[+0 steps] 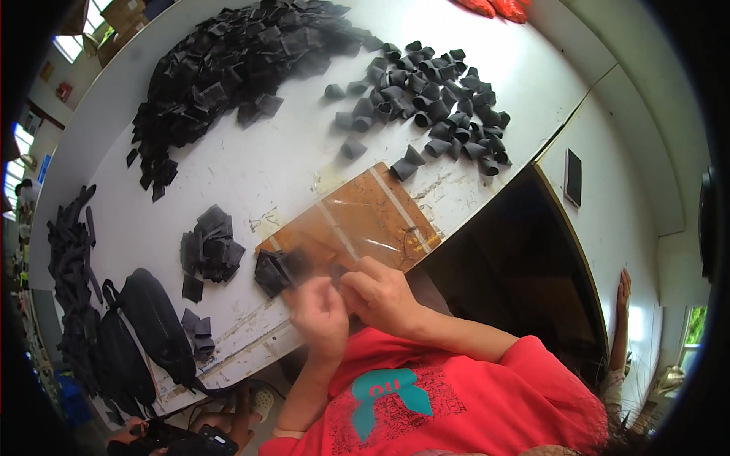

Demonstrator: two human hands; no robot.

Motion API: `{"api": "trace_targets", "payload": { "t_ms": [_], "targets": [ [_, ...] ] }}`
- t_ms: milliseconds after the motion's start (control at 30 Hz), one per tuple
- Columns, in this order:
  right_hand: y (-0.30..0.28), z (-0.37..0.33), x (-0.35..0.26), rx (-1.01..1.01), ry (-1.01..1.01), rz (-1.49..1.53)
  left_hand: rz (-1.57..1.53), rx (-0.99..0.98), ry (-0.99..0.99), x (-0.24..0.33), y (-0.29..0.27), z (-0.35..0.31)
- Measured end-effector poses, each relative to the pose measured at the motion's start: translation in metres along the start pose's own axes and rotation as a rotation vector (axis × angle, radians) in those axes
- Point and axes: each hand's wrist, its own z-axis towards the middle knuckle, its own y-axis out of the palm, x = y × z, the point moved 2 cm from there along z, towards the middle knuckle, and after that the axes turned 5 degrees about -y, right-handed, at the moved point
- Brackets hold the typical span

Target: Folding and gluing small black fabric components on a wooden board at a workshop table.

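Note:
My left hand (317,308), blurred by motion, has its fingers curled in, and whatever they hold is hidden. Close beside it, my right hand (378,292) pinches a small dark piece (338,271) between thumb and fingers. Both are at the near edge of a brown board (342,216) crossed by pale strips and covered by a clear, shiny sheet. On the board's left corner, just beyond my left hand, lies a small stack of flat black pieces (271,273). Further left is another cluster of black pieces (211,243).
A large heap of flat black pieces (228,68) covers the far left. Curled dark loops (433,95) are scattered at the far right. Black strips (72,266) and a black bag (156,327) lie on the left. A phone (573,178) rests across a dark gap, near another person's hand (624,287).

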Motion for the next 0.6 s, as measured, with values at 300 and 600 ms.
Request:
{"api": "trace_targets", "payload": {
  "t_ms": [300, 600],
  "targets": [
    [0.002, 0.000, 0.010, 0.095, 0.176, 0.186, -1.372, -0.403, -0.735, 0.023, -0.005, 0.017],
    [0.002, -0.004, 0.016, -0.258, 0.978, 1.740, -0.510, -0.028, -0.228, 0.016, -0.003, 0.013]
  ]
}}
